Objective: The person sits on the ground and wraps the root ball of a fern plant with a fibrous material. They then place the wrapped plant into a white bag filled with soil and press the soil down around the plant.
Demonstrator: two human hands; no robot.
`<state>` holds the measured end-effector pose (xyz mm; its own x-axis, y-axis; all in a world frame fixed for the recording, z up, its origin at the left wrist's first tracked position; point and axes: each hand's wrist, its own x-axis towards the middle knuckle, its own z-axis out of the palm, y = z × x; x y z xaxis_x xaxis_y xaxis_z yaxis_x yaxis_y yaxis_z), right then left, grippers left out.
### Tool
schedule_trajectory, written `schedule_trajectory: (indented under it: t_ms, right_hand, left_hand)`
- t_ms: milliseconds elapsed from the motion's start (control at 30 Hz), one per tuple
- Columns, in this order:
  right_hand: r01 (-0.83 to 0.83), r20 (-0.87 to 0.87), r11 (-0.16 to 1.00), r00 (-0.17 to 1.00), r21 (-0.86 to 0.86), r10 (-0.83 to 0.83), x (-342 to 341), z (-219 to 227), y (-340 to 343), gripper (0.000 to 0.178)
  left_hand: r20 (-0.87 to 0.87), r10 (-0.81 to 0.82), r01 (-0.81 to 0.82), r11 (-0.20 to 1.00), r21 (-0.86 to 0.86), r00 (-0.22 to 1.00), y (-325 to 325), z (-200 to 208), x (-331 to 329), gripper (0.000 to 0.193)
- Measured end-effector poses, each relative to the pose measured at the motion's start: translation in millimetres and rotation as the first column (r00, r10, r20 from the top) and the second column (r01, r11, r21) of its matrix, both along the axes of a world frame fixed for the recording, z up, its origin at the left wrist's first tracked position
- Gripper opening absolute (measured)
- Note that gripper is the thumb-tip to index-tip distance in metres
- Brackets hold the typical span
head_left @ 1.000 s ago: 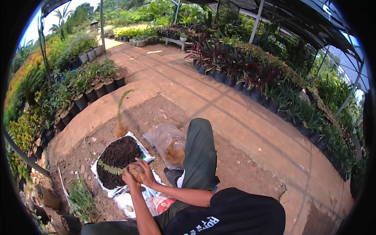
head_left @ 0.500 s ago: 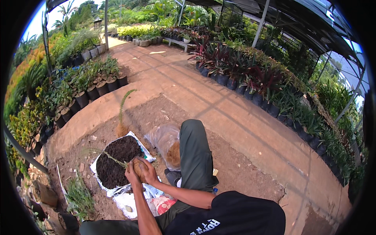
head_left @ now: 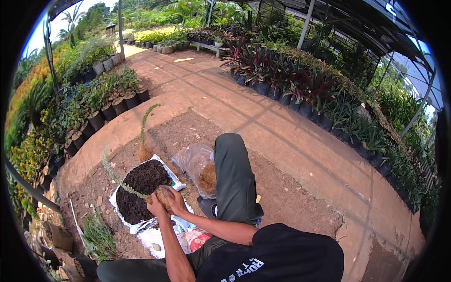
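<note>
White lettering [head_left: 254,266] on black shirt [head_left: 300,251]

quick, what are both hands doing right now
Left hand: closed, holding the brown ball at the base of the green plant.
Right hand: closed, holding the same brown ball.

Reddish potted plants [head_left: 314,89] line the brown path [head_left: 291,150] near a low bench [head_left: 206,47].
</note>
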<state>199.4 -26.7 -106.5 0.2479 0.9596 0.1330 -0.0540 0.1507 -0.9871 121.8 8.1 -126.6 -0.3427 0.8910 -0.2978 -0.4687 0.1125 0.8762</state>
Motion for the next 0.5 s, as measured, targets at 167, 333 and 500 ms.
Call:
schedule_trajectory:
  t_ms: [167,333,500]
  right_hand:
    - [0.029,0.24,0.992,0.969,0.124,-0.058,-21.2,-2.8,-5.0,0.041]
    - [-0.041,-0.18,0.998,0.983,-0.039,0.034,-2.8,-29.2,18.6,0.044]
    - [-0.201,-0.254,0.968,0.954,-0.153,0.158,-5.2,-41.5,30.0,0.043]
  left_hand:
    - [-0.035,-0.035,0.035,0.999,0.01,0.999,3.0,-18.6,-25.8,0.027]
    - [-0.043,-0.209,0.212,0.975,0.068,0.977,-3.8,7.7,-21.5,0.028]
    - [0.039,-0.169,0.163,0.978,0.131,0.985,-1.9,6.9,-29.0,0.025]
